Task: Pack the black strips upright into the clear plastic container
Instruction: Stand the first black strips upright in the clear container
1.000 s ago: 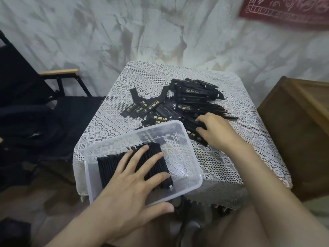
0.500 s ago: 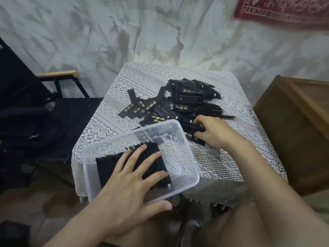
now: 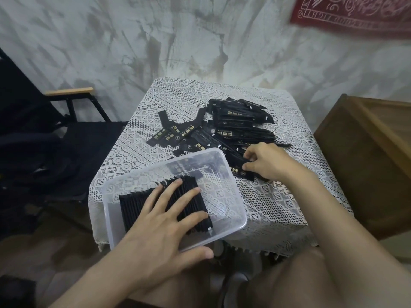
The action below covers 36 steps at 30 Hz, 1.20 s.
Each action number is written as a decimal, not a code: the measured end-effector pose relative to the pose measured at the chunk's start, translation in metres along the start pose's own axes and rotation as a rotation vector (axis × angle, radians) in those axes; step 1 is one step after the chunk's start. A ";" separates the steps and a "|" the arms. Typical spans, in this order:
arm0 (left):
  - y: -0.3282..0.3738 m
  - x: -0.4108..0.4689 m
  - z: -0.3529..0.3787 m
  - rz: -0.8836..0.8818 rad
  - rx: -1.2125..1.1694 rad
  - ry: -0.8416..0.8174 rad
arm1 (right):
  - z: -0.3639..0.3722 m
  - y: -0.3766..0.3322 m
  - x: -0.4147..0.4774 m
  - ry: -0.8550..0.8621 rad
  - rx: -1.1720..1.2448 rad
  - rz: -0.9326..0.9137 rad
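Observation:
A clear plastic container (image 3: 231, 187) sits at the near edge of the table, overhanging it slightly. A row of black strips (image 3: 133, 205) stands on edge in its left half. My left hand (image 3: 160, 221) lies flat with spread fingers on top of that row, its thumb outside the near wall. A loose pile of black strips (image 3: 235, 125) with gold pads covers the middle of the table. My right hand (image 3: 266, 162) pinches a black strip (image 3: 239, 170) at the near right side of the pile, just beyond the container's right corner.
A small table with a white lace cloth (image 3: 178, 94) carries everything. A black folding chair (image 3: 73, 138) with a wooden armrest stands to the left. A brown wooden cabinet (image 3: 367, 152) stands to the right. My bare knees show below the table edge.
My right hand's fingers have closed on a strip at the pile's near edge and lifted its end a little. My left hand stays flat on the packed row.

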<state>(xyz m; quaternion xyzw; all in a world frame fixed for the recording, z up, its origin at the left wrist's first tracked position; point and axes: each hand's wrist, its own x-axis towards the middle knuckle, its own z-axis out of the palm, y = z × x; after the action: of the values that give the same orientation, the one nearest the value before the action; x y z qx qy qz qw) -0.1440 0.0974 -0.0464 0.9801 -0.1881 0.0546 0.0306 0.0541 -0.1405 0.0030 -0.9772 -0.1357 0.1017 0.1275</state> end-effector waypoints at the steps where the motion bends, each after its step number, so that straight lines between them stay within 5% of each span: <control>1: 0.000 0.000 0.000 0.002 0.000 -0.002 | -0.003 -0.002 -0.003 0.011 0.001 0.010; 8: 0.000 0.002 0.002 0.007 0.009 0.001 | -0.040 -0.059 -0.092 0.376 0.414 -0.057; 12: 0.001 0.003 0.002 0.006 0.025 0.012 | -0.003 -0.113 -0.143 0.362 0.170 -0.175; 18: 0.002 0.002 0.004 0.006 0.033 0.027 | 0.043 -0.126 -0.123 0.283 -0.242 -0.057; 27: 0.001 0.001 0.004 0.013 -0.032 0.032 | 0.044 -0.121 -0.113 0.063 -0.186 0.004; 36: -0.001 0.002 -0.001 -0.002 -0.110 0.001 | 0.044 -0.111 -0.115 0.060 -0.174 -0.063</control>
<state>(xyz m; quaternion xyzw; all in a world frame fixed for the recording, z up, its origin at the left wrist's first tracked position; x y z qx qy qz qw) -0.1418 0.0981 -0.0453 0.9771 -0.1898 0.0447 0.0847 -0.0908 -0.0612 0.0110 -0.9825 -0.1710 0.0559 0.0492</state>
